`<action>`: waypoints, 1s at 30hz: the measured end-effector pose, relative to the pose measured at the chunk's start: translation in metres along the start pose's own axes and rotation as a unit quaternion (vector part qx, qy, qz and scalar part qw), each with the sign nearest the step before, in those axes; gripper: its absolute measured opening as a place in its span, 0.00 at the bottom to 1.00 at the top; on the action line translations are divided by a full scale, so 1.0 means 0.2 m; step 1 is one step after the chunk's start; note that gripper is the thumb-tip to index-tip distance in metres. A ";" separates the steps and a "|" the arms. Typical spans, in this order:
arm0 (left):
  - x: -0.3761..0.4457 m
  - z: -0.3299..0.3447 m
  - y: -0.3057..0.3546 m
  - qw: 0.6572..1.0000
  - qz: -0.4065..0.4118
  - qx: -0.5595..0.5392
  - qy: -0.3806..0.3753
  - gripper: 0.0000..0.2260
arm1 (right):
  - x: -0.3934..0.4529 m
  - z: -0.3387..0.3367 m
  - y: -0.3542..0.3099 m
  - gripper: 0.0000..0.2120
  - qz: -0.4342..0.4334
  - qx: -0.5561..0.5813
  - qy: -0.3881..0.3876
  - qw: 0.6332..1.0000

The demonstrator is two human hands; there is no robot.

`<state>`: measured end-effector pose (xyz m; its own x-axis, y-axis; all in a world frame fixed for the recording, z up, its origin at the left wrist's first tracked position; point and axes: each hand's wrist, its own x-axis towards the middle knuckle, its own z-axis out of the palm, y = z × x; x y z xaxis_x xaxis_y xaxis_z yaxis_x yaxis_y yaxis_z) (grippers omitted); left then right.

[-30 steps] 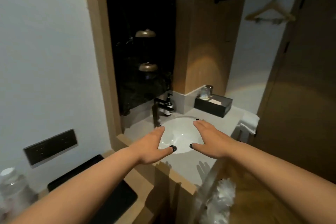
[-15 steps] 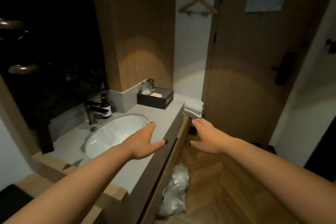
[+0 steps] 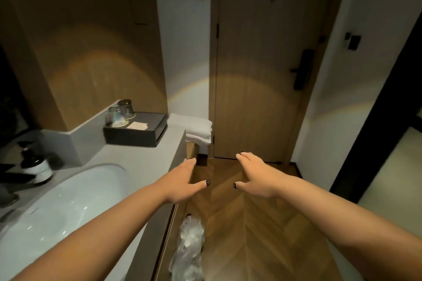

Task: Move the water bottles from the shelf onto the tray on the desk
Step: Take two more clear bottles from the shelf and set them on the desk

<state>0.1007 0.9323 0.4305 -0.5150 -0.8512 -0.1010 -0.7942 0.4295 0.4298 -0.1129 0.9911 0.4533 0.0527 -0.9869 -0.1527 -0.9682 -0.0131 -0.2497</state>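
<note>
A grey vanity counter [image 3: 146,162] with a white basin [image 3: 68,201] lies left of the fingers; a wooden door [image 3: 258,64] stands beyond them, herringbone floor [image 3: 239,223] below. Left hand [image 3: 182,182] and right hand [image 3: 255,178] reach forward — fingers straight, holding nothing. No water bottles, shelf or tray in view.

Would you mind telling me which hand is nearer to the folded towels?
Left. The left hand hovers at the counter's edge, just below the towels; the right hand is farther right, over the floor by the door.
</note>
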 end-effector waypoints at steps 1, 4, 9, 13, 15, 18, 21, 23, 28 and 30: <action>0.09 -0.01 -0.02 1.000 0.003 -0.002 -0.003 0.36 | 0.07 -0.02 0.02 0.39 0.008 0.003 0.003 1.000; 0.38 -0.08 -0.08 1.000 0.011 0.000 -0.011 0.35 | 0.31 -0.09 0.09 0.37 0.032 0.017 0.015 0.999; 0.78 -0.17 -0.17 0.999 0.031 0.007 -0.012 0.35 | 0.62 -0.15 0.18 0.36 0.063 0.044 0.037 0.996; 1.02 -0.17 -0.21 0.999 0.046 0.006 -0.009 0.34 | 0.86 -0.18 0.25 0.35 0.069 0.065 0.036 0.995; 1.13 -0.15 -0.21 0.997 0.072 0.032 -0.009 0.34 | 0.98 -0.19 0.29 0.35 0.060 0.061 0.033 0.996; 1.31 -0.13 -0.20 0.995 0.088 0.053 -0.017 0.34 | 1.17 -0.20 0.38 0.36 0.042 0.043 0.024 0.998; 1.53 -0.11 -0.18 0.995 0.080 0.059 -0.017 0.34 | 1.37 -0.22 0.54 0.36 0.016 0.009 0.020 1.000; 1.70 -0.10 -0.17 0.995 0.072 0.061 -0.015 0.34 | 1.51 -0.23 0.67 0.36 -0.001 -0.025 0.022 0.999; 2.14 -0.09 -0.11 0.998 0.039 0.046 -0.005 0.34 | 1.87 -0.29 1.02 0.35 -0.034 -0.101 0.006 0.994; 2.28 -0.07 -0.10 0.999 0.024 0.043 -0.004 0.34 | 2.00 -0.33 1.13 0.35 -0.051 -0.124 -0.006 0.991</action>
<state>-0.1152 0.5313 0.3880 -0.5554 -0.8267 -0.0900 -0.7933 0.4943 0.3555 -0.3263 0.5825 0.3981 0.1556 -0.9763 -0.1503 -0.9878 -0.1541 -0.0217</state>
